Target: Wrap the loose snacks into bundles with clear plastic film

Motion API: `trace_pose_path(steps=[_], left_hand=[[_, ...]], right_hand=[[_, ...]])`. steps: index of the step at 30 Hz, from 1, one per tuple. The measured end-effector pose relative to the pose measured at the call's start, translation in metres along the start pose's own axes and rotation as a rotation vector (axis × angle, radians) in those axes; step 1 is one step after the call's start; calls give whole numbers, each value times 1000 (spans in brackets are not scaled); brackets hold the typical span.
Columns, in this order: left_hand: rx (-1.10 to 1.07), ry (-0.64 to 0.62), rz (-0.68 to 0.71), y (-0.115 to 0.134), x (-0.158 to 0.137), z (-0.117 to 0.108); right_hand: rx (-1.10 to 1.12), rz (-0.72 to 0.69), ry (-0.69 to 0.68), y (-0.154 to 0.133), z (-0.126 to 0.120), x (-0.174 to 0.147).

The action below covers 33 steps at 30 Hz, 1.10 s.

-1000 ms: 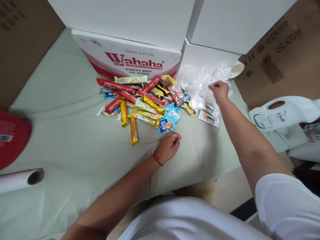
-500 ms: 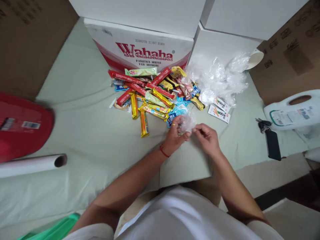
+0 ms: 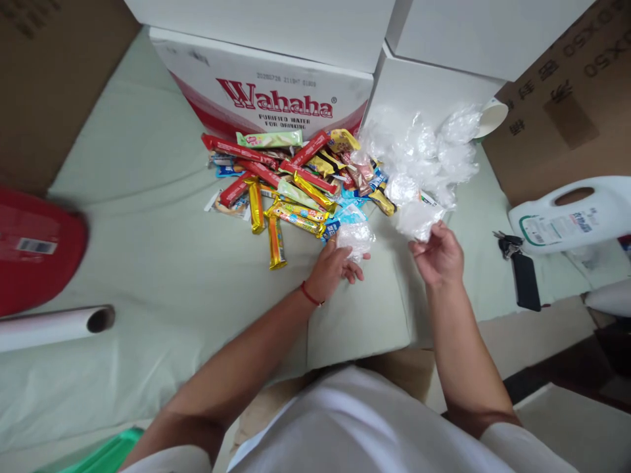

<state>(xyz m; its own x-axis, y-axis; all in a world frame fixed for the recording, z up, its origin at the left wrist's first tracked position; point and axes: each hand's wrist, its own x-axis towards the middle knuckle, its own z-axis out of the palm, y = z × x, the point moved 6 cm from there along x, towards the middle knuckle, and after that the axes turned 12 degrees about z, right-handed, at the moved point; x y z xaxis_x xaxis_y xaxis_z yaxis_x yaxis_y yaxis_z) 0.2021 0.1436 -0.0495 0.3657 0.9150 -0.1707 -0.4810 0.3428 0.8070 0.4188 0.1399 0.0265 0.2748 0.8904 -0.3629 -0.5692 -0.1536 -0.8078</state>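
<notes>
My left hand (image 3: 335, 268), with a red cord at the wrist, is closed on a crumpled clear plastic bag (image 3: 355, 240) in front of the snacks. Some of its fingers reach out under the bag. To the right, my right hand (image 3: 438, 256) pinches another clear plastic bag (image 3: 418, 220) at the near edge of a heap of clear plastic bags (image 3: 419, 148). A pile of wrapped snack bars (image 3: 296, 177) in red, yellow, green and blue lies beyond my left hand. White snack packets beside the heap are now mostly covered by the right-hand bag.
A white Wahaha carton (image 3: 276, 92) stands behind the snacks. At right are a white jug (image 3: 576, 220), keys (image 3: 507, 244) and a black phone (image 3: 526, 281). A red object (image 3: 42, 253) and a white tube (image 3: 54, 327) lie at left.
My right hand has left the bag near my left hand and moved right, taking hold of another bag by the heap. My left hand keeps its bag. The view has shifted slightly.
</notes>
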Motion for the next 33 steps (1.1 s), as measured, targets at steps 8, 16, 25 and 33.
trace_pose_path(steps=[8, 16, 25, 33], left_hand=[[443, -154, 259, 52, 2, 35], [256, 31, 186, 105, 107, 98], [230, -188, -103, 12, -24, 24], [14, -52, -161, -5, -49, -1]], right_hand=[[148, -161, -10, -47, -20, -12], [228, -84, 111, -18, -67, -50], [79, 167, -14, 50, -46, -52], [-379, 238, -101, 94, 0, -49]])
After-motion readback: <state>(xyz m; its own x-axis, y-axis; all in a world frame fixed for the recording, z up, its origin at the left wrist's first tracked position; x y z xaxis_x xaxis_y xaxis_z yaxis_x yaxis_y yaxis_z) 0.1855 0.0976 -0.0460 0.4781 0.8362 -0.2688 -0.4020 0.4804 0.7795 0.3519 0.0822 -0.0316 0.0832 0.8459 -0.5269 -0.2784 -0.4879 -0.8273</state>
